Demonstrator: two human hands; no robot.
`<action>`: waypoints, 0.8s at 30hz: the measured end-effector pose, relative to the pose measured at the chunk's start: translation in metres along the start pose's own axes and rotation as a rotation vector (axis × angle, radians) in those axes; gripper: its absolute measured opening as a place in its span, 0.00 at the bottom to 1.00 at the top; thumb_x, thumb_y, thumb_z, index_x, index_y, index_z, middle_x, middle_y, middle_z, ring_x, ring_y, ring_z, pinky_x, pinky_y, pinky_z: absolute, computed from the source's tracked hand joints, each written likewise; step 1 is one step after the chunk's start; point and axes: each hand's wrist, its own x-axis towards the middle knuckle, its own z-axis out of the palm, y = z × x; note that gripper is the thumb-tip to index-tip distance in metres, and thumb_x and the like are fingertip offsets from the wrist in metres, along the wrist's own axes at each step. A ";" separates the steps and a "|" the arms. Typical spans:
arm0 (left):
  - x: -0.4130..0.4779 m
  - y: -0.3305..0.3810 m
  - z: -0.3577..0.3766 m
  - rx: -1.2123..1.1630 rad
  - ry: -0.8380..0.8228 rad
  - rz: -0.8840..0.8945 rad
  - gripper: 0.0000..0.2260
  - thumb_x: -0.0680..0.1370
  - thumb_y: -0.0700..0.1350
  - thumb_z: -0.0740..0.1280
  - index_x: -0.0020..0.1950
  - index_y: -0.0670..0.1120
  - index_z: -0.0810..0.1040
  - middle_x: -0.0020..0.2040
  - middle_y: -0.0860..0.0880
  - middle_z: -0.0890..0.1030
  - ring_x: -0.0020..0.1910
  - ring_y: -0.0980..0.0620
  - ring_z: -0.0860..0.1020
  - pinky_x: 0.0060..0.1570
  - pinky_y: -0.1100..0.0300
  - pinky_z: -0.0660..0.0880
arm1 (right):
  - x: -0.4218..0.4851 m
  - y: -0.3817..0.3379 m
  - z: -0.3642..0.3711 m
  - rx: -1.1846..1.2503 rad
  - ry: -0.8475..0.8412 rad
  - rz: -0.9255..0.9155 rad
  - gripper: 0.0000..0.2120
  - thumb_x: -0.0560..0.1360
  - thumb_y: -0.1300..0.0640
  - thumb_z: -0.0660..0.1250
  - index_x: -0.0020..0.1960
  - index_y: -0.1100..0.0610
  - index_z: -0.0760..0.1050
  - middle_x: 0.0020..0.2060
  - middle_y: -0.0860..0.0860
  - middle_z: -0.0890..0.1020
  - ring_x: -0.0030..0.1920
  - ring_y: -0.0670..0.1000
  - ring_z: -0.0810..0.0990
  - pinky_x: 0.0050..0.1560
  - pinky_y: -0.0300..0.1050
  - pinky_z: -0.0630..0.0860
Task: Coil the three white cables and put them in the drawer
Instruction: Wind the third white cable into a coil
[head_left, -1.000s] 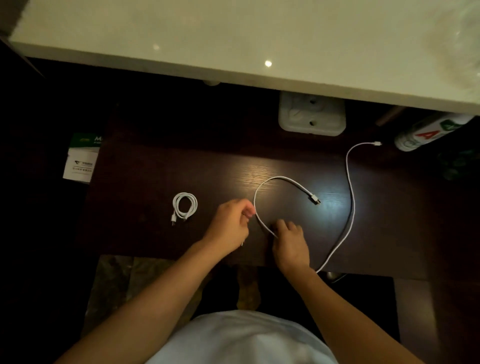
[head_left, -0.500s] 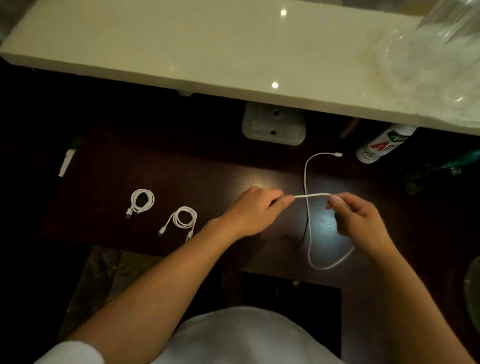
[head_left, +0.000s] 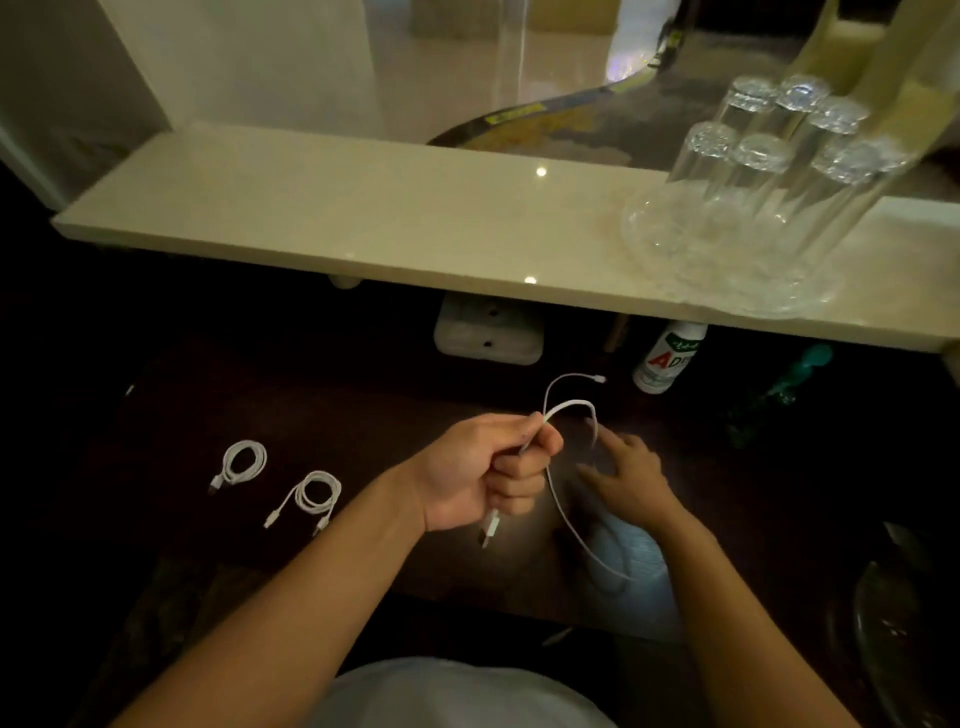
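**Left fist clamps the last cable; right hand waits open beside the loop**

Head view: clenched at the centre of the frame, the left hand (head_left: 488, 467) grips the loose cable (head_left: 566, 404), fingers curled round it. The broad plug (head_left: 490, 530) dangles just below the fist. The right hand (head_left: 628, 480) sits just right of it with fingers spread and holding nothing. Its fingertips (head_left: 605, 441) are close to the falling side of the arch, but whether they touch it I cannot tell.

From the top of the fist the cable arches up and right, then bends down toward the right hand. A second strand runs from the fist toward the lower right and passes under the right wrist. A thinner run reaches up to the small plug (head_left: 599, 379) near the bottle (head_left: 667, 358). So the uncoiled length lies right of the grip, its long axis going from upper centre to lower right, and the right hand is the nearer one to gather it. I judge the next wrap calls for that hand to catch the arch and feed it back to the fist.

Two coiled cables lie at left on the dark surface (head_left: 363, 415): the first coil (head_left: 243, 460) and, just below and right of it, the second coil (head_left: 317, 491). I cannot make out a drawer with certainty.
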 end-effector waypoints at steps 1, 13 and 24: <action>0.000 0.003 -0.001 -0.010 -0.005 0.017 0.13 0.83 0.46 0.55 0.47 0.42 0.75 0.29 0.51 0.56 0.26 0.54 0.55 0.27 0.61 0.54 | -0.008 -0.017 -0.002 0.046 0.042 -0.129 0.26 0.75 0.45 0.68 0.72 0.41 0.68 0.69 0.52 0.71 0.70 0.56 0.69 0.69 0.59 0.67; -0.035 0.068 -0.050 -0.510 -0.170 0.145 0.13 0.81 0.45 0.57 0.59 0.39 0.73 0.30 0.53 0.76 0.25 0.58 0.57 0.27 0.64 0.60 | -0.072 -0.128 0.077 0.345 0.126 -0.175 0.12 0.83 0.55 0.58 0.43 0.47 0.75 0.29 0.49 0.73 0.32 0.42 0.73 0.36 0.37 0.69; -0.061 0.076 -0.066 -0.561 -0.526 -0.148 0.18 0.81 0.41 0.59 0.70 0.39 0.68 0.30 0.49 0.69 0.26 0.57 0.59 0.24 0.63 0.56 | -0.099 -0.166 0.107 0.315 0.133 0.018 0.11 0.83 0.52 0.57 0.50 0.56 0.75 0.39 0.52 0.81 0.40 0.49 0.78 0.44 0.44 0.73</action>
